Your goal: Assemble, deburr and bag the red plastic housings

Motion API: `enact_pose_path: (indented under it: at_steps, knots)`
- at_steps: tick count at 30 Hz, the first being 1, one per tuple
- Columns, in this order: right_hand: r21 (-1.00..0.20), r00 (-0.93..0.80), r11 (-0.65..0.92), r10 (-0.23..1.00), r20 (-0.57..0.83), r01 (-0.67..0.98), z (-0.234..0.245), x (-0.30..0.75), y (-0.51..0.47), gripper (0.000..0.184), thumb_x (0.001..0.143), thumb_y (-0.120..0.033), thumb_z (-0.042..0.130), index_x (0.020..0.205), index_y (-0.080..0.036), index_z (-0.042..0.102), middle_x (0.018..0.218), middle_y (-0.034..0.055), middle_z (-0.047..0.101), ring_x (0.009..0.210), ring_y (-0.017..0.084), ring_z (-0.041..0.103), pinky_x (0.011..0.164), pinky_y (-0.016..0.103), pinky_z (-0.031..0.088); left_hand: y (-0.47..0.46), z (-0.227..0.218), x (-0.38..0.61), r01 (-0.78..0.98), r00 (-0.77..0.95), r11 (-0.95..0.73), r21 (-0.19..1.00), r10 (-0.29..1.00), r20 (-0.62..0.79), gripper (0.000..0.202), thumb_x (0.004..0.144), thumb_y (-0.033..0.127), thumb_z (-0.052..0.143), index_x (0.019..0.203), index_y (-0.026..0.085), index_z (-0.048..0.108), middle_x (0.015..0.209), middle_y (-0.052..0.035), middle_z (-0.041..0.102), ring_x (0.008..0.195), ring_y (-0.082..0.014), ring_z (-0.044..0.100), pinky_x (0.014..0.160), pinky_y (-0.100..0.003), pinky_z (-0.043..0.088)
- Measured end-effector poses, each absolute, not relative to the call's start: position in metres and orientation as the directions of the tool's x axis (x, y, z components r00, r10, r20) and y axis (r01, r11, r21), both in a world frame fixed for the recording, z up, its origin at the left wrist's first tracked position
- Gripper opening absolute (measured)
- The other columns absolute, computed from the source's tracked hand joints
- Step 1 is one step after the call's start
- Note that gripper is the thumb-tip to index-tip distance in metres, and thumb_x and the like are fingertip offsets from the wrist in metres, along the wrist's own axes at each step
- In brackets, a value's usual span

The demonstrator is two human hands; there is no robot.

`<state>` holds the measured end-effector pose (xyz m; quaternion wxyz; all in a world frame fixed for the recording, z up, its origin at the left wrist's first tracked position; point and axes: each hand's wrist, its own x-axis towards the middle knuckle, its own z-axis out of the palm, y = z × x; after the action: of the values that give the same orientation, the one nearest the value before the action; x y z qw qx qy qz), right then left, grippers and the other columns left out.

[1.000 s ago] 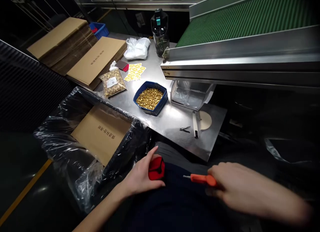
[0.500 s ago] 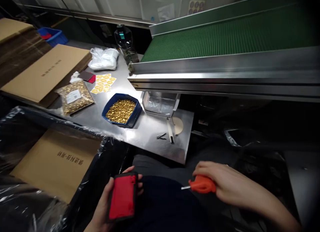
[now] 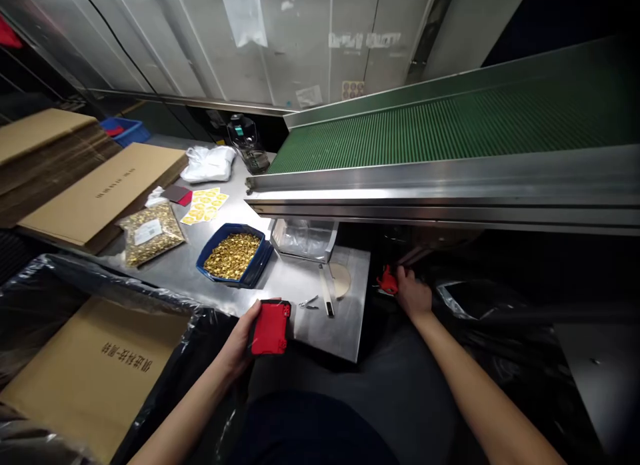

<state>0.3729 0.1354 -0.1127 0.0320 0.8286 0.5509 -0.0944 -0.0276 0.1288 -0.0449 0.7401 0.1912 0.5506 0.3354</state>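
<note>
My left hand (image 3: 243,338) grips a flat red part with a black rim (image 3: 271,328) and holds it over the near edge of the steel table (image 3: 325,325). My right hand (image 3: 413,295) is closed on an orange-handled screwdriver (image 3: 387,281), off the table's right edge, under the conveyor. A blue tray of small brass parts (image 3: 233,255) sits on the table just beyond my left hand. Small tweezers (image 3: 309,303) and a white stick (image 3: 325,298) lie beside the red part.
A green conveyor belt (image 3: 450,128) with a steel frame runs along the right. A clear plastic bin (image 3: 304,238) sits under its end. A bag of brass parts (image 3: 150,233), yellow stickers (image 3: 204,205), flat cardboard stacks (image 3: 103,191) and a plastic-lined carton (image 3: 95,358) lie left.
Both hands have moved forward from my lap: the left brought the red part to the table edge, the right carried the screwdriver out under the conveyor. The camera view tilted up.
</note>
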Motion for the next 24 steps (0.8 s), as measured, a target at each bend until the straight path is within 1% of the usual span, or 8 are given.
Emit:
enact_pose_path:
  at_steps: [5,10,12,15,17,19,21,24]
  knots:
    - [-0.125,0.532,-0.57,0.811,-0.242,0.812,-0.13,0.358,0.13,0.04,0.102,-0.039,0.055,0.135,-0.017,0.053,0.111,0.0073,0.067,0.085,0.018,0.069,0.076,0.036,0.059,0.149,-0.062,-0.024,-0.219,0.053,0.581,0.784,0.81,-0.585,0.054,0.083,0.058,0.071,0.111,0.012,0.068,0.094,-0.0097,0.075,0.079,-0.0223,0.07,0.067,-0.029,0.055]
    - [-0.202,0.587,-0.63,0.774,-0.237,0.75,-0.117,0.357,0.12,0.037,0.101,-0.041,0.057,0.128,-0.016,0.057,0.104,0.0055,0.069,0.078,0.015,0.068,0.072,0.033,0.058,0.168,-0.07,-0.018,-0.116,-0.006,0.473,0.874,0.879,-0.476,0.052,0.077,0.06,0.076,0.101,0.015,0.066,0.083,-0.0029,0.069,0.071,-0.0174,0.062,0.064,-0.024,0.046]
    - [-0.24,0.596,-0.627,0.779,-0.196,0.741,-0.102,0.358,0.107,0.034,0.102,-0.039,0.052,0.123,-0.013,0.058,0.101,0.0084,0.069,0.077,0.018,0.069,0.068,0.033,0.057,0.173,-0.07,-0.019,-0.073,0.004,0.452,0.889,0.891,-0.453,0.053,0.076,0.061,0.076,0.104,0.017,0.063,0.077,-0.0009,0.067,0.066,-0.0176,0.061,0.061,-0.025,0.044]
    - [-0.307,0.603,-0.605,0.789,-0.114,0.735,-0.071,0.344,0.084,0.039,0.104,-0.04,0.034,0.12,-0.011,0.055,0.099,0.0184,0.071,0.075,0.027,0.071,0.059,0.036,0.053,0.177,-0.068,-0.022,-0.028,0.034,0.427,0.904,0.904,-0.426,0.052,0.075,0.059,0.077,0.105,0.021,0.058,0.075,0.0003,0.067,0.064,-0.0193,0.061,0.058,-0.026,0.044]
    - [-0.381,0.577,-0.553,0.815,-0.061,0.741,-0.047,0.317,0.076,0.041,0.104,-0.044,0.03,0.122,-0.014,0.051,0.102,0.0188,0.072,0.081,0.028,0.073,0.062,0.034,0.054,0.178,-0.066,-0.023,-0.013,0.054,0.409,0.912,0.911,-0.408,0.05,0.075,0.057,0.077,0.106,0.022,0.058,0.08,-0.0009,0.069,0.067,-0.021,0.064,0.06,-0.028,0.047]
    - [-0.488,0.48,-0.431,0.877,-0.028,0.759,-0.024,0.278,0.083,0.039,0.106,-0.044,0.03,0.126,-0.016,0.048,0.103,0.0135,0.073,0.084,0.021,0.073,0.067,0.026,0.055,0.179,-0.065,-0.022,-0.008,0.068,0.397,0.918,0.916,-0.395,0.048,0.076,0.056,0.076,0.107,0.023,0.06,0.085,-0.0021,0.07,0.066,-0.0217,0.065,0.059,-0.029,0.049]
    - [-0.618,0.205,-0.189,0.978,-0.046,0.763,-0.005,0.234,0.108,0.037,0.107,-0.037,0.027,0.123,-0.016,0.053,0.11,0.0137,0.072,0.093,0.019,0.072,0.077,0.025,0.054,0.18,-0.064,-0.021,-0.006,0.079,0.382,0.924,0.922,-0.38,0.046,0.078,0.056,0.073,0.107,0.023,0.062,0.086,-0.0031,0.071,0.063,-0.0218,0.065,0.056,-0.03,0.049]
    - [-0.575,0.012,-0.039,0.999,-0.05,0.817,0.01,0.178,0.176,0.034,0.108,-0.029,0.03,0.117,-0.019,0.062,0.12,0.0096,0.068,0.111,0.018,0.065,0.096,0.027,0.049,0.184,-0.064,-0.021,0.008,0.078,0.334,0.942,0.939,-0.334,0.039,0.079,0.054,0.071,0.099,0.021,0.067,0.084,-0.0045,0.071,0.065,-0.023,0.065,0.059,-0.031,0.049]
